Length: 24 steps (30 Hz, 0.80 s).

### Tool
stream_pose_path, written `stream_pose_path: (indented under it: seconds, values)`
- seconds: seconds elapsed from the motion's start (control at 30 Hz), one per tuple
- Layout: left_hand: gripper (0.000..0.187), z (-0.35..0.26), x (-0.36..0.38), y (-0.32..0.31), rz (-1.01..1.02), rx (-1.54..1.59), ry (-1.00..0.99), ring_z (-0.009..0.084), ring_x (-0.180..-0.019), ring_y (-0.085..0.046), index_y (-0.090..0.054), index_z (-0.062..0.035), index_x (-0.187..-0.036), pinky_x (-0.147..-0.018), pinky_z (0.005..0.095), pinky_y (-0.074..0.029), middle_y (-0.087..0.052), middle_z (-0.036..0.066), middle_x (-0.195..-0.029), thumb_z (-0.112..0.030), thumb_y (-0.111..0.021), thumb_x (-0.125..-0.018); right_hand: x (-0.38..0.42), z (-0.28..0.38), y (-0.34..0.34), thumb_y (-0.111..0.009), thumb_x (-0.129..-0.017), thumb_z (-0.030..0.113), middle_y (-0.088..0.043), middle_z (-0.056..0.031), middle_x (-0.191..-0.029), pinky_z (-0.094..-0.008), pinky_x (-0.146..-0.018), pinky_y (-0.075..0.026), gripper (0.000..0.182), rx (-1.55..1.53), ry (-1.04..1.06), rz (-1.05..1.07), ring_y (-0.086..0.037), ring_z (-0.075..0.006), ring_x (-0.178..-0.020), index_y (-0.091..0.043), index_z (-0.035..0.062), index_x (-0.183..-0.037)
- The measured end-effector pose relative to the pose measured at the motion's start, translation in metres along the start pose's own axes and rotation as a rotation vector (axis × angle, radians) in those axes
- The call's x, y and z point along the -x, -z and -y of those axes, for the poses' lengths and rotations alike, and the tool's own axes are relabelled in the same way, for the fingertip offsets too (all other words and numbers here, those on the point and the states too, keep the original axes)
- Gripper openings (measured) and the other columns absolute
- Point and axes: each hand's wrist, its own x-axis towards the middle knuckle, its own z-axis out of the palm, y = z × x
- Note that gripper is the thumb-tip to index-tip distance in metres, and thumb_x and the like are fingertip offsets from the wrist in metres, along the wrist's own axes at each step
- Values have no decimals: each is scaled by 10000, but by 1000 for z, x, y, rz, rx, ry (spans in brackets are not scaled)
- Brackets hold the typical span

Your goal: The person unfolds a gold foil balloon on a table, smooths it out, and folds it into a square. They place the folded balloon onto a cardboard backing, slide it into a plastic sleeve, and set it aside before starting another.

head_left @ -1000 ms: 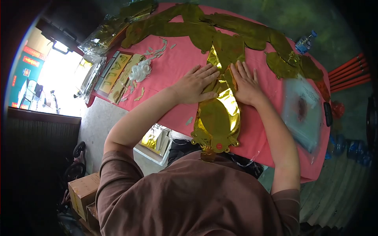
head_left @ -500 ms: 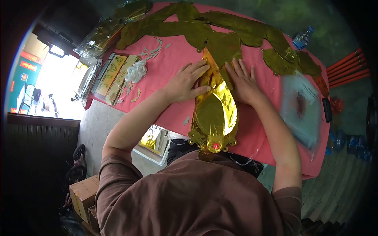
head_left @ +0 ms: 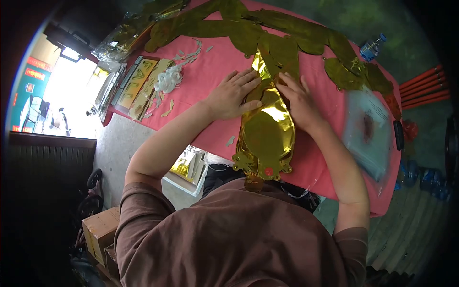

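Note:
A shiny gold foil piece lies lengthwise in front of me, its narrow folded tip pointing away. Its scalloped near end, with a red round spot, hangs at the table edge by my shirt. My left hand rests flat across the foil's left side, fingers stretched and thumb on the foil. On the opposite side my right hand lies along the right edge, fingers apart and slightly bent, fingertips at the fold. Beyond both hands, a larger linked gold foil decoration spreads over the far side of the pink-covered table.
At left lie a white tangled string bundle, paper scraps and a printed card. Clear plastic bags lie at right, a water bottle beyond them. A white box sits below the front edge.
The right fingers have bent more and sit a little nearer along the fold. Highlights on the foil have shifted, and its near part looks flatter. The left hand stays flat on it.

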Motion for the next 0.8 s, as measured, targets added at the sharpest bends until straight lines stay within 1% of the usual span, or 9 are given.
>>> stream_pose_path:
  seconds: [0.13, 0.23, 0.33, 0.5, 0.57, 0.63, 0.7, 0.77, 0.8]
  values:
    - [659, 3, -1, -2, -4, 12, 3, 313, -1353, -269, -372, -22, -1362, -1107, 485, -199, -343, 186, -1418, -486, -457, -903, 4, -4, -19, -588, -822, 243, -338, -167, -1432, -488, -1125, -116, 572, -166, 22, 57, -260, -322, -1361, -427, 29, -1328]
    - [653, 3, 0, -4, -6, 16, 17, 315, -1352, -270, -358, -38, -1375, -1105, 485, -201, -343, 185, -1418, -484, -450, -907, 8, -3, -27, -624, -784, 283, -273, -156, -1463, -524, -1112, -126, 682, 143, 145, -3, -213, -304, -1381, -371, 20, -1360]
    - [681, 1, 0, -2, -52, 14, -13, 332, -1327, -304, -381, -37, -1360, -1090, 484, -228, -374, 203, -1390, -519, -458, -886, 13, 1, -19, -731, -655, 389, -167, -138, -1504, -511, -1118, -100, 993, -147, 100, 42, -113, -303, -1408, -227, 38, -1436]
    - [814, -1, 0, -2, -26, -64, -39, 334, -1343, -281, -341, -63, -1391, -1101, 480, -207, -354, 212, -1405, -614, -507, -816, 11, -2, -23, -738, -634, 354, -152, -141, -1504, -535, -1113, -91, 1007, 33, 97, 120, -79, -349, -1406, -223, 41, -1440]
    - [845, 1, 0, -3, -31, -47, -42, 335, -1345, -276, -340, -66, -1393, -1102, 482, -206, -348, 211, -1409, -634, -520, -794, 12, -11, -35, -742, -618, 348, -145, -142, -1505, -541, -1114, -82, 1015, 263, 190, 53, -60, -338, -1411, -229, 41, -1438]
    - [876, 1, 0, -2, -35, -32, -45, 336, -1348, -271, -338, -68, -1395, -1102, 484, -204, -343, 209, -1414, -653, -532, -773, 9, -2, -12, -735, -650, 322, -190, -175, -1486, -510, -1125, -84, 983, 56, 197, 53, -80, -348, -1408, -219, 38, -1437]
    - [865, 1, 0, -1, 20, -38, -25, 315, -1370, -234, -312, -89, -1413, -1107, 492, -190, -297, 187, -1449, -609, -573, -772, 2, -2, -4, -689, -756, 227, -227, -204, -1480, -461, -1135, -39, 868, -321, 28, 195, -95, -313, -1415, -186, 17, -1432]
    - [866, 2, 0, 0, 25, -37, -32, 317, -1371, -232, -315, -89, -1411, -1106, 495, -191, -294, 184, -1451, -599, -583, -765, 3, -18, -1, -647, -799, 153, -272, -198, -1463, -432, -1134, -88, 764, -397, 16, 195, -167, -285, -1403, -218, 12, -1415]
    - [867, 2, 0, 1, 34, -33, -37, 318, -1371, -231, -318, -89, -1410, -1106, 499, -192, -290, 181, -1454, -590, -593, -758, -1, -20, 0, -618, -814, 112, -293, -186, -1454, -405, -1127, -134, 710, -803, -22, 171, -221, -267, -1384, -236, 14, -1404]
